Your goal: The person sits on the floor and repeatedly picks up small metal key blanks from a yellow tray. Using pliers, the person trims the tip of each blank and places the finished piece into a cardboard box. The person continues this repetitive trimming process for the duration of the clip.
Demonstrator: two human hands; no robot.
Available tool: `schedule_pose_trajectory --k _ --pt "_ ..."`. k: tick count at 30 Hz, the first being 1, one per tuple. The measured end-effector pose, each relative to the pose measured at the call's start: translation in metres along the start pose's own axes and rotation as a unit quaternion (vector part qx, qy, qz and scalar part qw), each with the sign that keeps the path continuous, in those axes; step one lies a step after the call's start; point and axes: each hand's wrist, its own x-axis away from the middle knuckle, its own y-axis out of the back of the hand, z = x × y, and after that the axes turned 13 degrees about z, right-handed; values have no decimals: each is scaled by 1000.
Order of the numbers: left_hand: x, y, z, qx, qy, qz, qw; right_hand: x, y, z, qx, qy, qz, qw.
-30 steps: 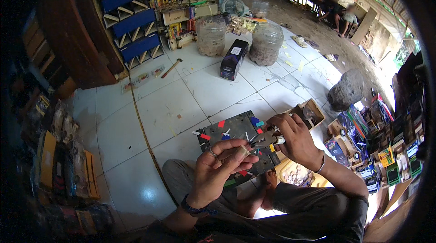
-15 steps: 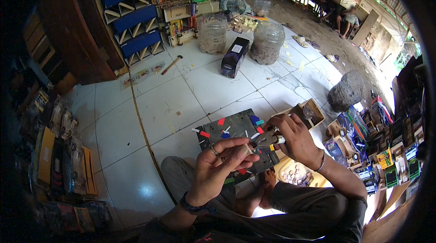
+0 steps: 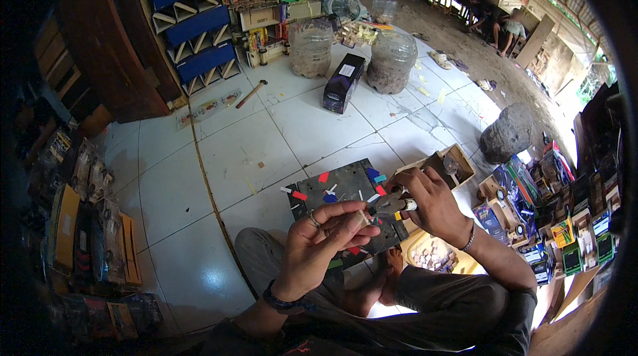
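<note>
Between the thumb and fingers of my left hand (image 3: 324, 236) is a small pale wooden block (image 3: 361, 218). My right hand (image 3: 432, 206) is closed around pliers (image 3: 387, 206) with a pale handle end. Their dark jaws point left and come close to the block; whether they touch it I cannot tell. Beneath both hands lies a dark board (image 3: 345, 183) scattered with small red, blue, white and teal pieces. A wooden box (image 3: 458, 176) stands just beyond my right hand, and a yellow tub of small wooden pieces (image 3: 432, 253) sits below my right wrist.
A dark carton (image 3: 343, 83) stands between two cut plastic jugs (image 3: 310, 50) on the white tiles. A hammer (image 3: 251, 95) lies at the far left. Wooden toy trucks (image 3: 565, 236) crowd the right side, and more stand at left. A grey stone-like lump (image 3: 508, 133) sits right. Two people sit far back.
</note>
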Motion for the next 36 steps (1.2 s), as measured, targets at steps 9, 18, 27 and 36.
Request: schedule_pose_trajectory --k 9,18,27,36 --pt "-2 1 11 -186 -122 0 975 0 2 0 4 -6 11 1000" --pt "-2 5 12 -206 -168 2 964 5 6 -1 -28 3 12 1000" --pt "-2 13 -4 -232 -141 57 961 8 28 3 -105 29 85 990" --pt "-1 26 -18 -229 -78 138 960 12 39 8 -188 71 143 969"
